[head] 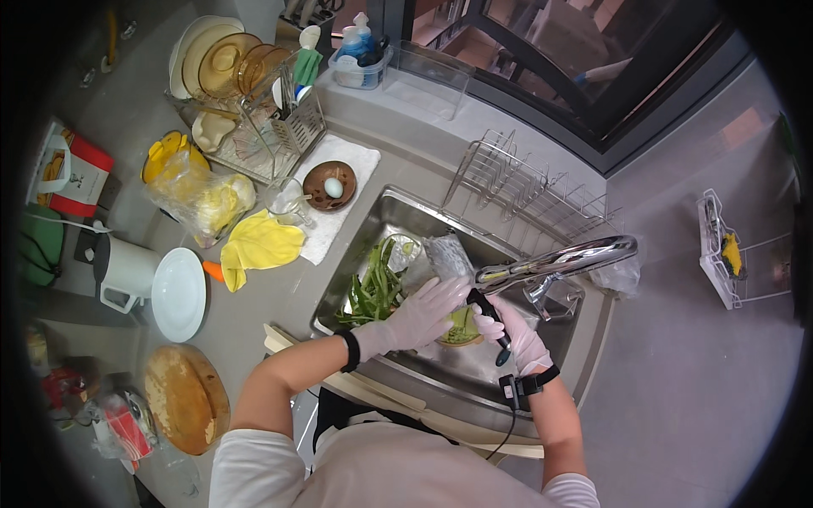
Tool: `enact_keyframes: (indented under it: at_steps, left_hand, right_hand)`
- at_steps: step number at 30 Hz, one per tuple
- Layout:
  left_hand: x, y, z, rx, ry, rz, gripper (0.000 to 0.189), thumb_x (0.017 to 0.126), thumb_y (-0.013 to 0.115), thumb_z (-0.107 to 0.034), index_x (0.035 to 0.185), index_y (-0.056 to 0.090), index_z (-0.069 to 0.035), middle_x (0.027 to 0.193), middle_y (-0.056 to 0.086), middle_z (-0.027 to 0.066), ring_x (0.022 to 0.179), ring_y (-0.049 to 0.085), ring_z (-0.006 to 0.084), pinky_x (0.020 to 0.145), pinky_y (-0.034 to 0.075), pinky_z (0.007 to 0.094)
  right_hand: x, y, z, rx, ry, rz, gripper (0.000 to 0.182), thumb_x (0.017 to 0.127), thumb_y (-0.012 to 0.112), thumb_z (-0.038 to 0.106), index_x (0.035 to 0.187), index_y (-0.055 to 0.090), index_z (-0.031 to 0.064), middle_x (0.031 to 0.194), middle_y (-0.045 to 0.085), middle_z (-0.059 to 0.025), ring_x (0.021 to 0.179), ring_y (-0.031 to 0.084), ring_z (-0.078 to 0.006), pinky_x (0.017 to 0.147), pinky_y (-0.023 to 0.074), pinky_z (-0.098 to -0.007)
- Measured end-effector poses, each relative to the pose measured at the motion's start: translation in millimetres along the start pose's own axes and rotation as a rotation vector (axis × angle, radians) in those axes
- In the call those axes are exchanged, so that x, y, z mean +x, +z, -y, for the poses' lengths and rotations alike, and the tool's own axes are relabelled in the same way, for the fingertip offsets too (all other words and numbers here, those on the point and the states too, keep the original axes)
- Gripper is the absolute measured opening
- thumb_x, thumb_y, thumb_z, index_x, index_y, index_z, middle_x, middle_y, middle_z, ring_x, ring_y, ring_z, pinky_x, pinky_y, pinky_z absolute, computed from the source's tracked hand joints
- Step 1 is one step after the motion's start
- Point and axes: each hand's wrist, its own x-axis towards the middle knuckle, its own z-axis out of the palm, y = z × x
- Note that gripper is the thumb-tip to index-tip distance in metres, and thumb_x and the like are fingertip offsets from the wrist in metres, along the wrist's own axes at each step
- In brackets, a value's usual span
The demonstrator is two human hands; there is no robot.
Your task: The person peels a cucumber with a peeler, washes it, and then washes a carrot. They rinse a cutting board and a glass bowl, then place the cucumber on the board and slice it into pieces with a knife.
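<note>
Both hands wear thin translucent gloves and are over the stainless steel sink (375,213). My right hand (517,336) grips a black-handled utensil (488,308) below the chrome faucet (559,257); the utensil's working end is hard to make out. My left hand (419,314) is flat with its fingers extended, fingertips beside the utensil's upper end, holding nothing. Under the hands, pale green vegetable pieces (462,325) sit in a round container, partly hidden. Green leafy stalks (375,286) lie at the sink's left, next to a crumpled clear plastic bag (448,254).
A wire rack (508,181) stands behind the sink. To the left are a yellow cloth (263,244), a brown bowl (321,184) holding an egg (333,187), a dish rack (254,146), a white plate (180,295) and a round wooden board (184,397).
</note>
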Motion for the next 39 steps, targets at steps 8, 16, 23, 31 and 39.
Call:
enact_keyframes:
  at_steps: [8, 16, 23, 31, 39]
  left_hand:
    - [21, 26, 34, 0.259, 0.038, 0.004, 0.044, 0.091, 0.046, -0.019, 0.132, 0.046, -0.004, 0.141, 0.04, 0.0166, 0.135, 0.034, 0.028, 0.111, 0.025, 0.0451]
    - [7, 76, 89, 0.0, -0.616, -0.137, 0.04, 0.094, 0.047, -0.025, 0.129, 0.052, -0.006, 0.131, 0.053, 0.0144, 0.122, 0.049, 0.03, 0.104, 0.036, 0.0434]
    - [71, 102, 30, -1.462, -1.062, -0.159, 0.02, 0.098, 0.046, -0.022, 0.106, 0.058, -0.01, 0.083, 0.06, 0.0039, 0.063, 0.054, 0.0132, 0.057, 0.046, 0.0251]
    - [64, 77, 33, -1.122, -1.115, -0.19, 0.041, 0.091, 0.059, -0.04, 0.068, 0.056, -0.006, 0.059, 0.053, 0.0022, 0.044, 0.042, 0.012, 0.041, 0.031, 0.026]
    - [14, 145, 58, -0.777, -1.185, -0.145, 0.036, 0.088, 0.064, -0.036, 0.082, 0.057, -0.001, 0.073, 0.061, 0.007, 0.066, 0.053, 0.0159, 0.064, 0.045, 0.03]
  right_hand:
    - [-24, 20, -24, -0.055, 0.035, -0.046, 0.037, 0.099, 0.045, 0.043, 0.093, 0.049, 0.0058, 0.061, 0.043, 0.0016, 0.038, 0.034, -0.0026, 0.031, 0.0255, -0.017]
    - [-76, 1, -28, -0.233, -0.067, -0.313, 0.037, 0.098, 0.048, 0.042, 0.088, 0.052, 0.0066, 0.061, 0.044, 0.0037, 0.042, 0.034, -0.0034, 0.035, 0.0244, -0.0165]
    - [-75, -31, -27, -0.878, -0.286, -0.728, 0.024, 0.087, 0.066, 0.026, 0.093, 0.056, 0.0047, 0.062, 0.05, 0.0015, 0.044, 0.04, -0.0056, 0.039, 0.0302, -0.0223]
    - [-51, -61, 4, -1.451, -0.727, -0.842, 0.022, 0.081, 0.066, 0.019, 0.096, 0.065, 0.0029, 0.082, 0.064, -0.014, 0.078, 0.062, -0.0273, 0.075, 0.0483, -0.0357]
    - [-80, -88, 24, -1.458, -0.778, -0.745, 0.028, 0.073, 0.067, 0.014, 0.098, 0.064, 0.0007, 0.092, 0.062, -0.0164, 0.086, 0.062, -0.0335, 0.077, 0.049, -0.0387]
